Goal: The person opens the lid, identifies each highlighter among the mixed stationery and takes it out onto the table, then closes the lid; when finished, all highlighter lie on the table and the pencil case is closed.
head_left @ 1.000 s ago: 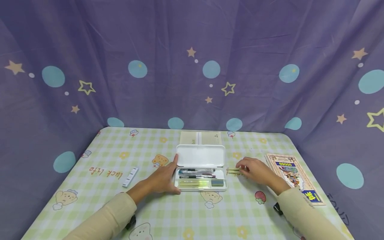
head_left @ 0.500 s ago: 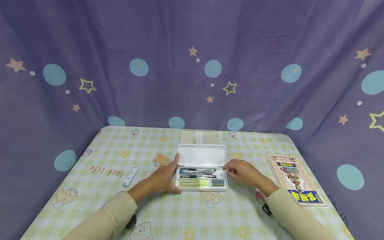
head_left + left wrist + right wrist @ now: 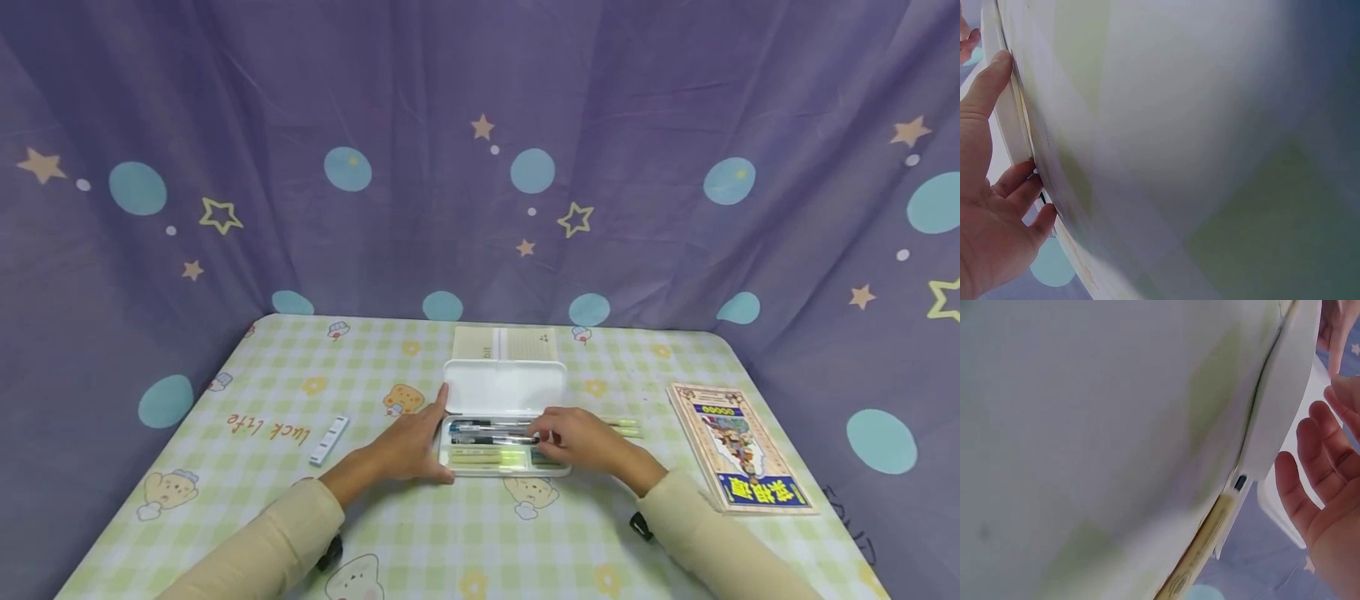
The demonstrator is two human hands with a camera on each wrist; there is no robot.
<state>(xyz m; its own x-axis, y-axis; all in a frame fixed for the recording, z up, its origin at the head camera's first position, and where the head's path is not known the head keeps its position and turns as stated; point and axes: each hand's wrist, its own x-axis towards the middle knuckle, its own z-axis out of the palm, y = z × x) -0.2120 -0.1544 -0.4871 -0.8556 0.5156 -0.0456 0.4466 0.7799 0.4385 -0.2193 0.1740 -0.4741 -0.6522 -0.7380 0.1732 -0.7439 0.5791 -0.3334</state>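
Note:
A white pencil case (image 3: pixel 504 472) lies open, its lid (image 3: pixel 505 387) tipped back. Clear and dark pens (image 3: pixel 491 427) fill its rear part; pale yellow highlighters (image 3: pixel 483 458) lie along the front beside a dark blue-grey block, mostly covered by my right hand. My left hand (image 3: pixel 408 442) rests against the case's left end, thumb at the front corner, fingers extended toward the hinge. Over the right end bends my right hand (image 3: pixel 581 437), fingertips right at the pens' ends. In the right wrist view, its fingers (image 3: pixel 1316 456) are loosely bent; I cannot tell whether they pinch a pen.
Yellow-green sticks (image 3: pixel 624 427) lie on the checked tablecloth (image 3: pixel 390 533) right of the case. A beige notebook (image 3: pixel 517 343) sits behind the lid. Illustrated booklets (image 3: pixel 738 450) are stacked at the right, and a small white strip (image 3: pixel 328 440) lies left. A purple curtain (image 3: pixel 420 100) surrounds the table.
My right hand has left the yellow-green sticks and moved left over the case, onto the pens' ends. The left hand stays at the case's left end.

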